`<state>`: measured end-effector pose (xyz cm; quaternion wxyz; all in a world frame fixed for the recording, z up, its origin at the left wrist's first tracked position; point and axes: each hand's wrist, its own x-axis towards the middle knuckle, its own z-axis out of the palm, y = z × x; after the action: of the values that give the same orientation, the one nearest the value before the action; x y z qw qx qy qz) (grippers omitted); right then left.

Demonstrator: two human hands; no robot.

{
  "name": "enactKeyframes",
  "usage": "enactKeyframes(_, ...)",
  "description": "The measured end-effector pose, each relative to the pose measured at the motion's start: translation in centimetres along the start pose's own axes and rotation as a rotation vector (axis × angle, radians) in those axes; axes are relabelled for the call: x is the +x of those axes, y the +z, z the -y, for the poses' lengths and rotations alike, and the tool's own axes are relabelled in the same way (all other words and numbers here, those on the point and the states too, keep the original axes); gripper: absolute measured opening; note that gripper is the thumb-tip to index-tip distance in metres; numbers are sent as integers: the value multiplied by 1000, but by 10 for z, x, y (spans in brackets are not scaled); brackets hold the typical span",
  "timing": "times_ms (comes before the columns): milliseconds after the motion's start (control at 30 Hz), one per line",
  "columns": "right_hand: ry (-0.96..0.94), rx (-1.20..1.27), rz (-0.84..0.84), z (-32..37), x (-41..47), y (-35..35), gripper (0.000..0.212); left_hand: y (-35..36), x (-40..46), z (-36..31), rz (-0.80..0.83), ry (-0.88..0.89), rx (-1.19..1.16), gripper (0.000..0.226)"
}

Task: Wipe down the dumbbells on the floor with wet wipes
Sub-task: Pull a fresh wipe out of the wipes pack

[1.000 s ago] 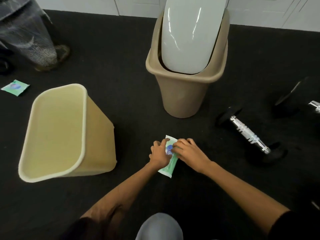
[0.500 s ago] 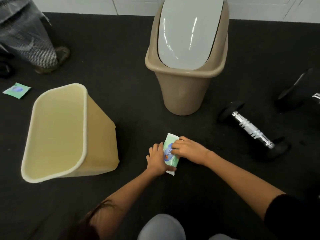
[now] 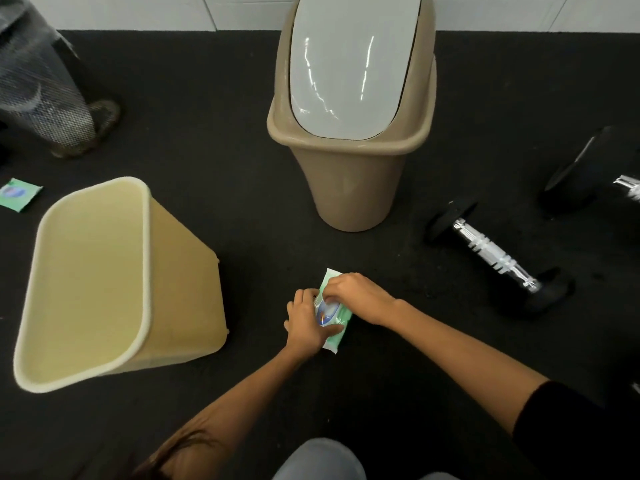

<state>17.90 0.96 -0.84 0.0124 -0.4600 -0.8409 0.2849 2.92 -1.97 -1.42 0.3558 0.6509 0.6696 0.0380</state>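
1. Head view, hands: left hand [image 3: 306, 322] low on the black floor [image 3: 242, 126], fingers curled along the left edge of the green wet wipes pack [image 3: 333, 317], thumb laid across its lower face; grip closed round the pack.
2. Right hand [image 3: 360, 297] coming in from the right over the upper half of the pack, fingertips bent down and pinching at the top of the label area; exact thing pinched too small to tell. Right forearm bare, black sleeve [image 3: 571, 431] at the elbow.
3. Place of task things: pack on the floor in the centre, between both hands. Small dumbbell [image 3: 495, 258] with chrome handle and black ends lying to the right, well apart from the hands; larger dumbbell [image 3: 588, 168] partly cut by the right edge.
4. Compared with half a second ago: right hand shifted further over the pack, so less of the label visible; left thumb now across the lower face; pack in nearly the same spot.
5. Labels: round blue and white emblem with some orange on the pack, writing not readable. Second green sachet [image 3: 19, 195] at far left with the same kind of emblem, also unreadable.
6. Surroundings: open yellow bin [image 3: 180, 271] at left, tan bin [image 3: 346, 188] with grey swing lid [image 3: 349, 64] behind the hands, mesh basket [image 3: 41, 95] at top left.
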Motion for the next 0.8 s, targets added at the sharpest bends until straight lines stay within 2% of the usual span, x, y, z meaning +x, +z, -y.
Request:
enactKeyframes(233, -11, -50, -80, 8, 3, -5, 34, 0, 5, -7, 22, 64, 109, 68)
enactKeyframes(300, -26, -97, -114, 9, 5, -6, 34, 0, 6, -6, 23, 70, 89, 68)
enactKeyframes(433, -83, -165, -251, 10, 10, -2, 23, 1, 9, 0, 2, 42, -41, 60)
enactKeyframes(567, 11, 123, -351, 3, 9, -4, 22, -1, 12, -6, -52, -15, -295, 17)
enactKeyframes(700, 244, 509, -487, 11, 4, 5, 20, 4, 14, -12, -109, -96, -377, 29)
enactKeyframes(733, 300, 551, -520, 13, 2, 9, 17, 7, 14, -12, -112, -103, -375, 30)
enactKeyframes(800, 378, 472, -539, 17, -3, 17, 10, 12, 17, -12, -115, -134, -387, 32)
